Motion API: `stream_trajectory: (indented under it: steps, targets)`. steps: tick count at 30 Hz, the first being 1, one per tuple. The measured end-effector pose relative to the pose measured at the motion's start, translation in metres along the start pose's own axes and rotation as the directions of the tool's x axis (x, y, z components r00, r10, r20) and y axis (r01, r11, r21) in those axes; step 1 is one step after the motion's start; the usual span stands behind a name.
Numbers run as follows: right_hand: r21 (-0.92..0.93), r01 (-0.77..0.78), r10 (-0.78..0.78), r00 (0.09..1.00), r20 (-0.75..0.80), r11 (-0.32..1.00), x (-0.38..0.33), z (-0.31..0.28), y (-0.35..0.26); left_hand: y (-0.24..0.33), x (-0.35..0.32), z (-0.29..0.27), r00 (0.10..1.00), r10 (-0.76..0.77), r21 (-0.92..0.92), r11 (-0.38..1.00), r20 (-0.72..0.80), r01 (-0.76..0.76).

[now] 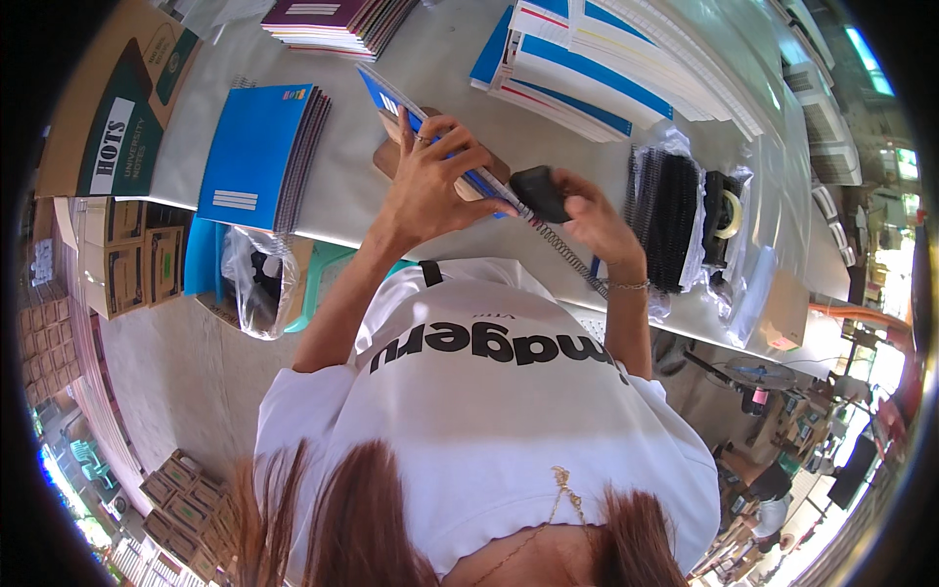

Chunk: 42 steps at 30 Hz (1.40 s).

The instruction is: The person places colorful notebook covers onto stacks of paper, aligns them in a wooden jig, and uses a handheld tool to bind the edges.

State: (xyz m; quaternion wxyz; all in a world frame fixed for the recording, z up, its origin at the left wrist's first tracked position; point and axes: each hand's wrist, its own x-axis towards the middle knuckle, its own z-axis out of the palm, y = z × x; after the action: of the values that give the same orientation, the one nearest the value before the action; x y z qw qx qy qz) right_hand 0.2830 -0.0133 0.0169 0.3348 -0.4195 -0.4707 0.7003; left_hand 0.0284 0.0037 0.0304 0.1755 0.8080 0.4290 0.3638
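My left hand [435, 181] grips a blue-covered notebook [378, 93], tilted up on its edge over the table, with fingers across the cover and thumb by the spine. A long wire spiral coil [567, 256] runs from the spine's near end toward my right forearm. In my right hand [595, 220] is a black block-like object [538, 193], held against or close to the coil where it meets the notebook; its exact kind is unclear. Beneath the notebook lies a brown wooden piece [388, 157], partly covered by my left hand.
A stack of blue spiral notebooks [256, 147] is at left, beside a cardboard box [117, 108]. Purple notebooks [318, 15] and unbound blue-and-white stacks [587, 73] lie farther back. Bundled black coils [675, 215] and a tape roll [729, 213] sit at right. A plastic bag [259, 279] hangs near the front edge.
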Motion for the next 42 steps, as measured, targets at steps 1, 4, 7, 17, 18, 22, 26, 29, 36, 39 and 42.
stream_trajectory:
  steps: [1, 4, 7, 17, 18, 22, 26, 29, 36, 39, 42]
  targets:
    - [0.057, 0.073, -0.078, 0.993, 0.093, 0.996, -0.003, -0.003, -0.007, -0.001, -0.001, 0.002, 1.0, -0.001, -0.006, 1.0, -0.012, 0.001]
    - [-0.006, 0.173, -0.166, 0.954, 0.248, 0.985, -0.009, -0.001, -0.04, -0.001, 0.0, 0.002, 1.0, 0.018, 0.044, 0.999, -0.005, -0.018]
    - [-0.564, 0.042, 0.01, 0.996, 0.088, 0.825, -0.001, 0.0, -0.042, 0.002, 0.002, -0.001, 1.0, 0.013, 0.111, 0.994, 0.024, -0.016]
    - [-0.554, -0.025, 0.02, 1.0, -0.015, 0.832, 0.01, 0.007, -0.039, 0.004, 0.008, -0.001, 1.0, 0.001, 0.137, 0.991, 0.029, -0.005]
    - [-0.634, -0.009, -0.006, 1.0, -0.021, 0.773, 0.016, 0.004, -0.037, 0.005, 0.01, -0.001, 1.0, 0.012, 0.133, 0.991, 0.026, -0.015]
    - [-0.484, 0.173, -0.19, 0.982, 0.015, 0.858, -0.001, 0.006, -0.034, 0.005, 0.01, 0.0, 1.0, -0.007, 0.092, 0.996, 0.022, 0.005]
    - [-0.509, 0.002, -0.108, 0.978, -0.18, 0.861, 0.01, 0.008, -0.022, 0.005, 0.006, -0.002, 0.997, -0.035, 0.142, 0.99, 0.065, 0.025]
    - [-0.501, 0.035, -0.131, 0.979, -0.158, 0.865, 0.003, 0.018, -0.033, 0.005, 0.009, -0.001, 0.998, -0.01, 0.04, 0.999, 0.055, 0.008]
    - [-0.627, -0.066, -0.124, 0.959, -0.254, 0.777, 0.018, -0.006, -0.009, 0.006, 0.007, -0.002, 0.997, -0.072, 0.118, 0.99, 0.012, 0.07]
    - [-0.366, 0.082, -0.114, 0.991, -0.067, 0.927, 0.007, 0.012, -0.044, 0.003, 0.009, 0.0, 0.999, -0.04, 0.158, 0.987, -0.023, 0.044]
    - [-0.707, 0.151, -0.243, 0.97, -0.029, 0.691, 0.019, 0.008, -0.027, 0.001, 0.009, -0.001, 0.999, -0.032, 0.203, 0.979, -0.004, 0.032]
